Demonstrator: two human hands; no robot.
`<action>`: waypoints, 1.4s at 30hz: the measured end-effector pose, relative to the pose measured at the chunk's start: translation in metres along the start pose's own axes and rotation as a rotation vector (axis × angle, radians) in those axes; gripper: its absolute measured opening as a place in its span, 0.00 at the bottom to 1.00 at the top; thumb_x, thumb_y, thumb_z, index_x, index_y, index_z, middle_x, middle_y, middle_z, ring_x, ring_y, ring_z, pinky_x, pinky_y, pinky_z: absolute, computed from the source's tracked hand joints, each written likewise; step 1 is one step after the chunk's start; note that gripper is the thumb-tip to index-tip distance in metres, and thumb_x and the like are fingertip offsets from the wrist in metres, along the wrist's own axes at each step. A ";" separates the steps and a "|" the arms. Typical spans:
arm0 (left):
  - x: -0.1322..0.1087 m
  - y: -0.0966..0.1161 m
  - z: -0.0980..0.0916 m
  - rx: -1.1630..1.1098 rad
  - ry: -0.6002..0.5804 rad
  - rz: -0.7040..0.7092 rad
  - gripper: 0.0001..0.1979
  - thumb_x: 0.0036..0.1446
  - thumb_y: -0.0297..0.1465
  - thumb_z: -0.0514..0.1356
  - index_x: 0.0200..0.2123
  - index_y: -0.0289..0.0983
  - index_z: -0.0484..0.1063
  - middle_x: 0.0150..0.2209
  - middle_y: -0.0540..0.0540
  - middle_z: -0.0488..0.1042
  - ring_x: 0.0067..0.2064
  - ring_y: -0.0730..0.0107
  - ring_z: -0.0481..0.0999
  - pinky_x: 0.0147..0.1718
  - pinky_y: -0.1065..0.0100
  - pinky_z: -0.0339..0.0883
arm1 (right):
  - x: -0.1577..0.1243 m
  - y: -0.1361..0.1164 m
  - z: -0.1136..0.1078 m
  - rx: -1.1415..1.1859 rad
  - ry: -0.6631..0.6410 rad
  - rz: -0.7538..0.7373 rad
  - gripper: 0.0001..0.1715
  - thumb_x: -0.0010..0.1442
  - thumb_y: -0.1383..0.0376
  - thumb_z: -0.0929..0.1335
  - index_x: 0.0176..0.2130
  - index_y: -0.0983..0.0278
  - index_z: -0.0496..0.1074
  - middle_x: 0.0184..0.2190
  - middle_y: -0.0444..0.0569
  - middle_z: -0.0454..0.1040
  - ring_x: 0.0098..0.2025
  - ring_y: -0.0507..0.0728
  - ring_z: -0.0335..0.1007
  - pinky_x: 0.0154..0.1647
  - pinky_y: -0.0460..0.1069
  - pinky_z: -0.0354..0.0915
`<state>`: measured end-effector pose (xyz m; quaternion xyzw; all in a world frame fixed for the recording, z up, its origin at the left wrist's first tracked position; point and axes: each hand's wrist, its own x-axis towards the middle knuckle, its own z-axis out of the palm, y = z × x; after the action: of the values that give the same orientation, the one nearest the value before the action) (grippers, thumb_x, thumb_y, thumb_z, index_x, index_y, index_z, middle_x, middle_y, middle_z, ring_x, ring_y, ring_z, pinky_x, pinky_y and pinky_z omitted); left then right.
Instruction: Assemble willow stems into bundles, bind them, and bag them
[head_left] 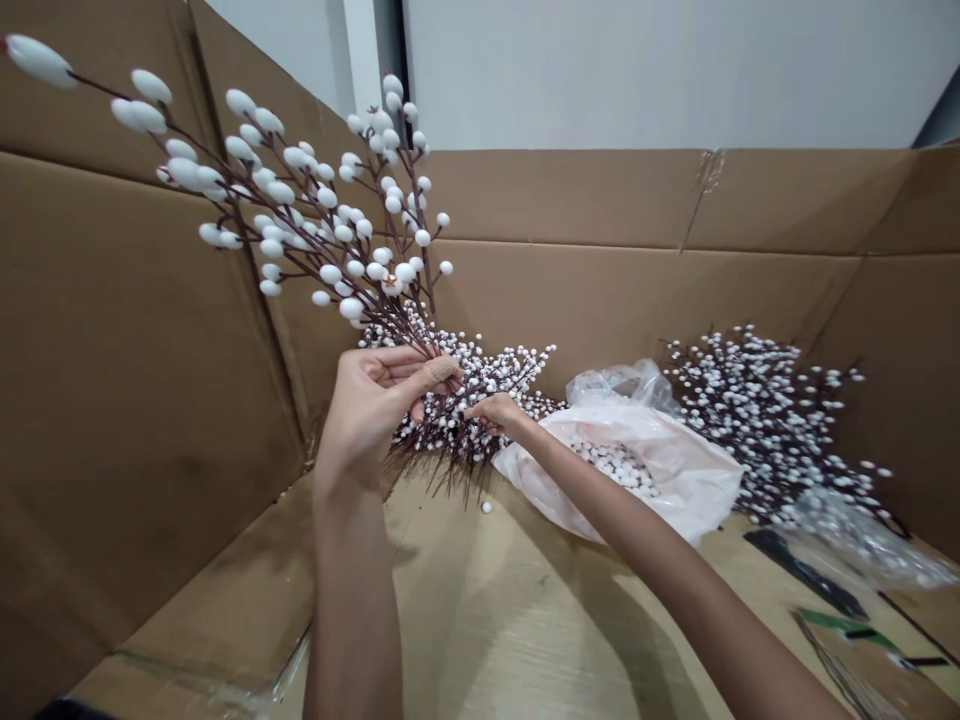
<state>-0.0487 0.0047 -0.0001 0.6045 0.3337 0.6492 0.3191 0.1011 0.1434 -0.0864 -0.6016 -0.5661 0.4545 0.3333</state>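
Observation:
My left hand (390,390) is closed round the stem ends of several artificial berry branches (300,220), brown twigs with white oval berries. They fan out up and to the left, and a beige wrap covers the tip of the thumb. Beyond them, a pile of berry branches (487,370) lies against the cardboard, stems toward me. At the right side of that pile is my right hand (495,410), its fingers pinched together among the twigs. Whatever lies between those fingertips is too small to tell.
A white plastic bag (697,480) of loose white berries (615,465) lies open right of my right hand. Behind it is another heap of berry branches (757,420). Clear plastic (862,535) and a black strip (806,572) lie at right. Tall cardboard walls (600,300) enclose the table (510,620).

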 end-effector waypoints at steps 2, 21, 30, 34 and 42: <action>0.000 0.000 -0.001 0.010 0.001 0.006 0.07 0.45 0.32 0.70 0.24 0.34 0.79 0.25 0.45 0.80 0.26 0.73 0.76 0.13 0.79 0.55 | -0.002 0.000 0.000 0.073 0.010 -0.006 0.12 0.64 0.62 0.66 0.44 0.69 0.70 0.36 0.47 0.72 0.31 0.49 0.70 0.29 0.45 0.70; -0.005 0.005 0.022 -0.053 -0.311 -0.089 0.04 0.47 0.33 0.68 0.25 0.38 0.80 0.25 0.45 0.81 0.25 0.71 0.76 0.12 0.77 0.52 | -0.152 -0.073 -0.082 0.549 -0.150 -0.931 0.16 0.43 0.62 0.78 0.30 0.66 0.74 0.24 0.42 0.75 0.25 0.47 0.71 0.29 0.43 0.71; -0.013 0.008 0.045 -0.069 -0.462 -0.072 0.06 0.49 0.33 0.67 0.24 0.38 0.81 0.25 0.44 0.80 0.22 0.75 0.72 0.10 0.78 0.48 | -0.174 -0.063 -0.093 0.383 -0.020 -1.036 0.14 0.48 0.61 0.76 0.33 0.64 0.72 0.23 0.40 0.74 0.24 0.49 0.72 0.28 0.45 0.71; -0.016 0.009 0.053 -0.059 -0.452 -0.084 0.05 0.49 0.33 0.67 0.25 0.38 0.81 0.26 0.44 0.80 0.18 0.78 0.67 0.11 0.77 0.50 | -0.178 -0.060 -0.094 0.375 0.008 -1.051 0.13 0.49 0.62 0.76 0.32 0.64 0.72 0.23 0.40 0.74 0.24 0.48 0.72 0.29 0.45 0.71; -0.023 0.012 0.061 -0.049 -0.462 -0.101 0.06 0.47 0.34 0.69 0.24 0.37 0.81 0.23 0.46 0.79 0.14 0.82 0.61 0.11 0.77 0.51 | -0.177 -0.051 -0.083 0.432 0.159 -1.088 0.08 0.51 0.65 0.74 0.30 0.64 0.72 0.25 0.41 0.73 0.27 0.48 0.70 0.29 0.43 0.69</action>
<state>0.0137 -0.0176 -0.0004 0.7118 0.2657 0.4846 0.4335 0.1680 -0.0143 0.0201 -0.1753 -0.6613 0.2767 0.6748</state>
